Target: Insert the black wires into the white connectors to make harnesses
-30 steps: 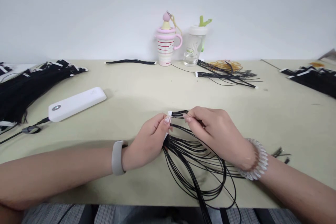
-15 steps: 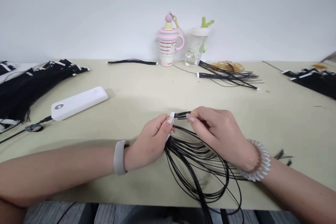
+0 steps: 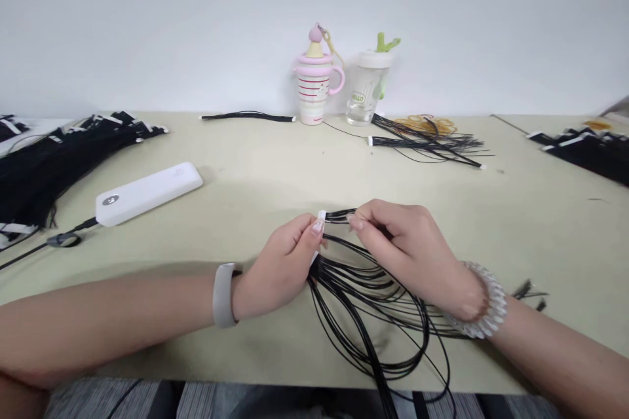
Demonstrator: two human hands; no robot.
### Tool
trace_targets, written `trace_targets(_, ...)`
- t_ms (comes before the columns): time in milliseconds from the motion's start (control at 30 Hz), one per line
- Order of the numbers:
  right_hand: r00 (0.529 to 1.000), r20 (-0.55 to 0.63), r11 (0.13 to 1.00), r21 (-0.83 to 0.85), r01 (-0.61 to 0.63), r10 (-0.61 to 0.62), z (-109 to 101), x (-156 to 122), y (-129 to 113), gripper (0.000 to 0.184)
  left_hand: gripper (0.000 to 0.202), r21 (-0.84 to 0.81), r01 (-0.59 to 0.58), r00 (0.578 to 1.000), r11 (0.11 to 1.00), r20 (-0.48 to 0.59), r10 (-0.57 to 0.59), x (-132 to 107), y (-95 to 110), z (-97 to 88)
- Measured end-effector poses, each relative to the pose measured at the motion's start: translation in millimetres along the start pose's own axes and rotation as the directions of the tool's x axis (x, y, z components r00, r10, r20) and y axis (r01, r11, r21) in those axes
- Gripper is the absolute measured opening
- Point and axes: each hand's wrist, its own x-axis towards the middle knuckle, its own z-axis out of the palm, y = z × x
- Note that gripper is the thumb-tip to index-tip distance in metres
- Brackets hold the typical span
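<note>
Two hands are meeting low over the table [image 3: 275,170], near its front edge. The left hand [image 3: 278,268] is pinching a small white connector [image 3: 322,216] between thumb and fingertip. The right hand [image 3: 413,252] is pinching strands of the black wire bundle [image 3: 373,294] just beside that connector, and the rest is looping down over the near edge. Judgement: wire ends are being seated or checked at the connector. Any next move is calling for fine alignment and a steady left pinch.
</note>
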Motion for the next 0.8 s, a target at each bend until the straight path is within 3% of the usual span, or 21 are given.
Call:
trace_targets(300, 0.993, 0.122, 0.999, -0.041, 0.010, -0.005, -1.7, 1.1, 6.0, 0.019, 0.036, -0.061, 0.003, 1.000, 0.998, 0.007, -0.003, -0.3, -1.5, 0.8)
trace_targets(800, 0.985, 0.087, 0.977, -0.138, 0.163, -0.152, 5.1, -2.1, 10.9, 0.023, 0.031, 0.031, -0.073, 0.986, 0.997, 0.154, 0.067, 1.1, -1.2, -2.5)
